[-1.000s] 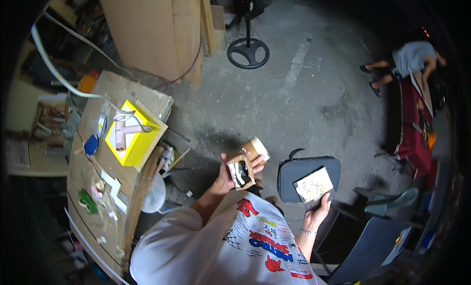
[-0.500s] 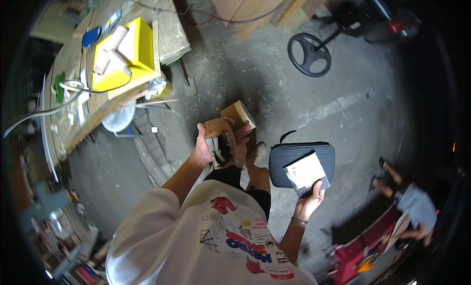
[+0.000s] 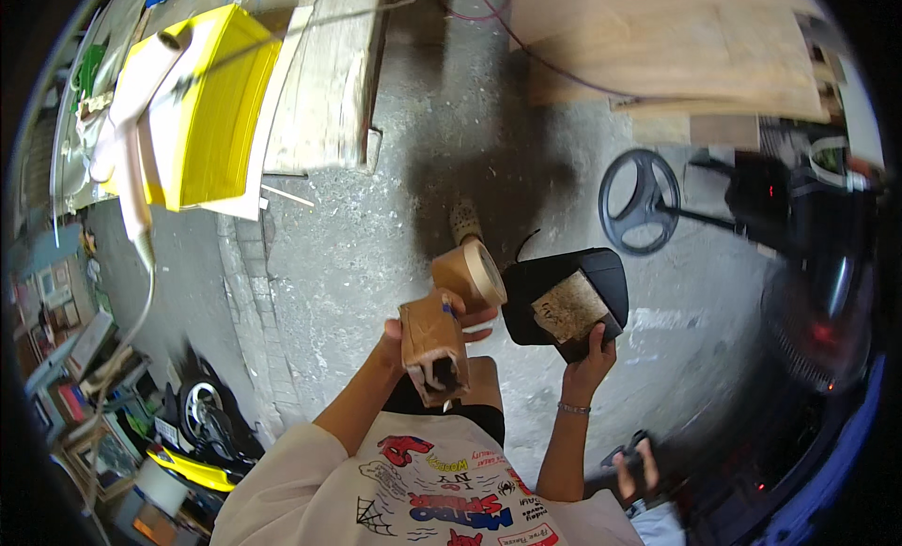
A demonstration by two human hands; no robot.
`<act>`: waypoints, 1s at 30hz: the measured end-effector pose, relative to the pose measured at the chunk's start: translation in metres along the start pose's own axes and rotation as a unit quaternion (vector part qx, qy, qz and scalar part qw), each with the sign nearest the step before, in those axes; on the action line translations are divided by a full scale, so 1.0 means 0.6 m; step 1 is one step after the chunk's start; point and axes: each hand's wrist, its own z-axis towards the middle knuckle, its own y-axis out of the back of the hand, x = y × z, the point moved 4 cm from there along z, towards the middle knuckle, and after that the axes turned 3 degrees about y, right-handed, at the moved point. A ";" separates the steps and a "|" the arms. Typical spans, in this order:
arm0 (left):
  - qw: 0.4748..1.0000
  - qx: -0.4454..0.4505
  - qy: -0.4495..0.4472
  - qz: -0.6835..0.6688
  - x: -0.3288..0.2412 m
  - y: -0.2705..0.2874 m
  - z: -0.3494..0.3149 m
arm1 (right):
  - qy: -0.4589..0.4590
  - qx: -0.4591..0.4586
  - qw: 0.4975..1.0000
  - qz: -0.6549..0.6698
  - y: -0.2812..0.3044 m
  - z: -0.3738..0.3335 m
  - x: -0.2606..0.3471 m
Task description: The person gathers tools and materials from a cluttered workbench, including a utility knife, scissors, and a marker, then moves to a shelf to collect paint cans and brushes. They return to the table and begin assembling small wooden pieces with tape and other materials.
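Observation:
My left hand [image 3: 384,347] is wrapped round a brown cardboard box [image 3: 432,335] with a torn, open end facing me. Its thumb lies on the left side, and fingers show on the right. Against the box's far end rests a brown cylinder [image 3: 456,275] with a pale ring-shaped rim, like a wide roll of tape; fingers reach beneath it. In my right hand [image 3: 590,366] is a flat square piece [image 3: 571,307], speckled tan with a dark lower edge. Directly behind it is a black zip case [image 3: 601,269] with a strap loop; whether my fingers also grip the case is hidden.
A yellow box [image 3: 221,123] with a pale hair dryer [image 3: 132,142] on it stands on the wooden bench at the left. Ahead right are wooden boards [image 3: 676,39] and a black steering wheel [image 3: 639,201]. A yellow-black motorbike [image 3: 202,433] stands lower left; another person's legs [image 3: 639,466] show lower right.
My view has shifted, bringing the bench and steering wheel nearer. The cardboard box has turned so its open end faces me, and the cylinder's round rim now shows. Both hands keep their holds.

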 end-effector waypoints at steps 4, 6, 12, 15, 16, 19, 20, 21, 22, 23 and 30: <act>0.999 0.001 -0.032 -0.026 -0.047 -0.028 0.111 | -0.017 0.035 0.999 0.012 -0.134 0.141 0.026; 0.998 -0.015 -0.044 -0.037 -0.082 -0.055 0.158 | -0.015 0.053 0.998 -0.003 -0.195 0.214 0.039; 0.992 -0.050 -0.109 -0.034 -0.169 -0.069 0.298 | -0.014 0.103 0.994 0.012 -0.368 0.411 0.080; 0.986 -0.081 -0.134 -0.052 -0.203 -0.073 0.375 | -0.009 0.101 0.995 0.002 -0.447 0.508 0.099; 0.985 -0.087 -0.137 -0.057 -0.221 -0.072 0.404 | -0.005 0.097 0.995 -0.001 -0.476 0.542 0.105; 0.981 -0.094 -0.157 -0.065 -0.275 -0.076 0.495 | 0.007 0.102 0.995 -0.011 -0.557 0.624 0.132; 0.980 -0.097 -0.160 -0.064 -0.296 -0.080 0.516 | 0.006 0.102 0.995 -0.008 -0.582 0.642 0.141; 0.981 -0.088 -0.157 -0.066 -0.323 -0.084 0.543 | 0.008 0.107 0.994 -0.005 -0.607 0.662 0.153; 0.983 -0.076 -0.153 -0.066 -0.345 -0.091 0.571 | 0.010 0.112 0.994 -0.002 -0.635 0.683 0.165; 0.985 -0.064 -0.149 -0.067 -0.372 -0.096 0.598 | 0.021 0.115 0.993 -0.003 -0.668 0.707 0.178; 0.977 -0.038 -0.194 -0.077 -0.586 -0.191 0.767 | 0.014 0.096 0.988 -0.117 -0.854 0.801 0.303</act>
